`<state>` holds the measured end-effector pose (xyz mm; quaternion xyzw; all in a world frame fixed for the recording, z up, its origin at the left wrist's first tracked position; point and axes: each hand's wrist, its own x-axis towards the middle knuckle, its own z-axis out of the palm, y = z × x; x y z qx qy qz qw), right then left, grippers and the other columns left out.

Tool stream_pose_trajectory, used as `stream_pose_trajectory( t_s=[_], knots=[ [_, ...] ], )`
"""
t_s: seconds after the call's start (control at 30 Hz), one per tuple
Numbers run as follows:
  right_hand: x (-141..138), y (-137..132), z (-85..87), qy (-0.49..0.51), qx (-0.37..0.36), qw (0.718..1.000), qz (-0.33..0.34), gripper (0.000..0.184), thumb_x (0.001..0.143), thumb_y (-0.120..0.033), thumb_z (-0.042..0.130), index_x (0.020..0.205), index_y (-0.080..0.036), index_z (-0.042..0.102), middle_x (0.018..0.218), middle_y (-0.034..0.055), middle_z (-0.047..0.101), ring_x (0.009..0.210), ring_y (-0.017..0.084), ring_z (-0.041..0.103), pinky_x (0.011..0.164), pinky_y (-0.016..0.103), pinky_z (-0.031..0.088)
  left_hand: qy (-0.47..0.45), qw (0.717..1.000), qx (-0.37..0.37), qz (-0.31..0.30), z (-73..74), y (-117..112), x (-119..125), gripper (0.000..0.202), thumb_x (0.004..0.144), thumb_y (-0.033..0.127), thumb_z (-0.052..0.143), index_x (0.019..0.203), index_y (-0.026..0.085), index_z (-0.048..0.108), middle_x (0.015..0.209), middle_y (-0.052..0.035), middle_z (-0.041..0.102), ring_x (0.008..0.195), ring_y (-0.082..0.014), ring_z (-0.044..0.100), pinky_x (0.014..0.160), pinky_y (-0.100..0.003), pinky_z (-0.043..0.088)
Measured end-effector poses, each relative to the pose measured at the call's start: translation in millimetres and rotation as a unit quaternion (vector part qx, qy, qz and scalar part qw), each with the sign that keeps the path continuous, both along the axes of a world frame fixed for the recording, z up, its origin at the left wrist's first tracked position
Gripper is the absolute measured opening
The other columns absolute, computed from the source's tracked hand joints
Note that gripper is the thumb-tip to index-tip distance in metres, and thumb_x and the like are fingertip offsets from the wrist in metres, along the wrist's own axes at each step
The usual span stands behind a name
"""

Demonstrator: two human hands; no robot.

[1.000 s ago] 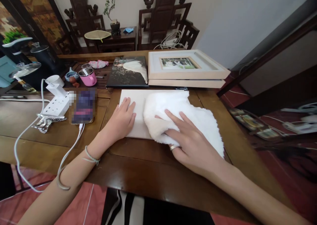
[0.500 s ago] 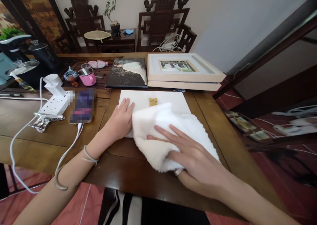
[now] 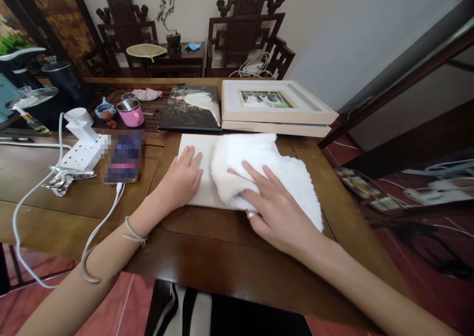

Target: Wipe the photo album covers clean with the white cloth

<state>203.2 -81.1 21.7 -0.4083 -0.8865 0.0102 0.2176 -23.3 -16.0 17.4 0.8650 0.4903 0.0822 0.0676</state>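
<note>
A white flat board [image 3: 203, 151], the back of a picture frame, lies face down on the wooden table [image 3: 207, 247]. My left hand [image 3: 181, 178] lies flat on its left part, fingers stretched out and together, pressing it down. A fluffy white cloth [image 3: 266, 170] covers the board's right part. My right hand [image 3: 272, 205] rests on the cloth with fingers spread, a ring on one finger. It presses the cloth against the board.
Two stacked pale picture frames [image 3: 276, 110] and a dark photo panel [image 3: 192, 108] lie behind the board. To the left are a phone [image 3: 124, 158], a white power strip [image 3: 83, 153] with cables, and a pink mug [image 3: 131, 113]. Carved wooden chairs stand at the back.
My right hand drew the cloth towards me, uncovering a small tan fitting on the board, then pushed it away again over the board. My left hand stayed put.
</note>
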Motion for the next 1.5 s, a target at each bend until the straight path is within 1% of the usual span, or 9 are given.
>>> stream_pose_trajectory(
  t_s=[0.13,0.23,0.43,0.67,0.77,0.97,1.13,1.33,1.5],
  knots=[
    [-1.0,-39.5,1.0,0.027,-0.013,0.998,0.061,0.032,0.063,0.001,0.042,0.077,-0.019,0.063,0.147,0.0113,0.050,0.147,0.032,0.023,0.115,0.066,0.027,-0.009,1.000,0.006,-0.003,1.1,-1.6,0.8,0.046,0.100,0.021,0.030,0.141,0.002,0.037,0.155,-0.0281,0.029,0.148,-0.0367,0.021,0.113,-0.058,0.032],
    [5.7,-54.3,1.5,0.039,-0.020,0.993,0.109,0.031,0.057,0.002,0.042,0.069,-0.020,0.060,0.146,0.0085,0.051,0.147,0.031,0.023,0.116,0.066,0.024,-0.012,1.000,0.002,-0.003,1.4,-2.2,3.0,0.046,0.099,0.020,0.031,0.141,0.002,0.037,0.155,-0.0287,0.029,0.147,-0.0373,0.021,0.113,-0.059,0.032],
    [18.5,-36.4,9.0,0.044,-0.071,0.989,0.120,0.038,0.054,0.001,0.040,0.074,-0.021,0.064,0.140,0.0040,0.058,0.143,0.026,0.034,0.117,0.059,0.030,-0.028,0.999,0.012,-0.016,-4.8,0.4,3.7,0.048,0.097,0.017,0.032,0.142,0.003,0.036,0.154,-0.0295,0.028,0.148,-0.0373,0.020,0.112,-0.062,0.032],
    [15.5,-11.8,7.6,0.059,-0.048,0.994,0.078,0.050,0.059,-0.001,0.040,0.095,-0.020,0.069,0.142,0.0073,0.056,0.139,0.026,0.041,0.113,0.058,0.037,-0.005,1.000,0.002,-0.011,-3.0,1.5,5.2,0.045,0.100,0.020,0.028,0.140,0.001,0.038,0.154,-0.0297,0.029,0.147,-0.0379,0.022,0.114,-0.060,0.031],
    [13.5,-10.0,5.4,0.071,-0.052,0.994,0.060,0.052,0.059,-0.002,0.041,0.098,-0.021,0.070,0.142,0.0064,0.056,0.139,0.026,0.041,0.113,0.059,0.036,-0.004,1.000,0.001,-0.014,-0.6,1.1,5.1,0.044,0.101,0.021,0.027,0.140,0.004,0.037,0.154,-0.0285,0.029,0.148,-0.0361,0.022,0.113,-0.060,0.031],
    [11.4,-12.0,5.8,0.079,-0.062,0.994,0.051,0.049,0.058,-0.002,0.041,0.091,-0.023,0.069,0.140,0.0044,0.058,0.141,0.026,0.037,0.114,0.058,0.034,-0.007,1.000,0.009,-0.019,-0.2,1.2,3.1,0.043,0.101,0.022,0.027,0.140,0.006,0.037,0.154,-0.0282,0.030,0.147,-0.0357,0.023,0.112,-0.061,0.032],
    [9.1,-13.2,5.2,0.065,-0.050,0.996,0.044,0.044,0.059,0.000,0.040,0.087,-0.021,0.067,0.142,0.0063,0.056,0.142,0.027,0.035,0.114,0.060,0.033,-0.004,1.000,0.012,-0.017,-0.2,1.3,3.9,0.044,0.100,0.021,0.028,0.139,0.004,0.038,0.154,-0.0288,0.031,0.147,-0.0371,0.024,0.112,-0.060,0.033],
    [-4.5,-39.2,-1.0,0.058,0.002,0.996,0.063,0.034,0.060,0.002,0.042,0.075,-0.019,0.065,0.142,0.0099,0.055,0.144,0.034,0.029,0.114,0.067,0.028,-0.020,1.000,0.008,-0.018,-3.1,4.1,2.6,0.047,0.096,0.016,0.032,0.140,0.002,0.038,0.153,-0.0297,0.031,0.147,-0.0383,0.022,0.112,-0.062,0.032],
    [-2.7,-50.9,0.7,0.040,-0.001,0.995,0.097,0.032,0.058,0.003,0.044,0.070,-0.020,0.063,0.144,0.0072,0.054,0.143,0.033,0.031,0.115,0.064,0.029,-0.030,0.999,0.016,-0.033,-6.6,6.2,-2.7,0.052,0.093,0.015,0.038,0.144,0.008,0.033,0.154,-0.0264,0.031,0.148,-0.0364,0.021,0.113,-0.061,0.032]
  ],
)
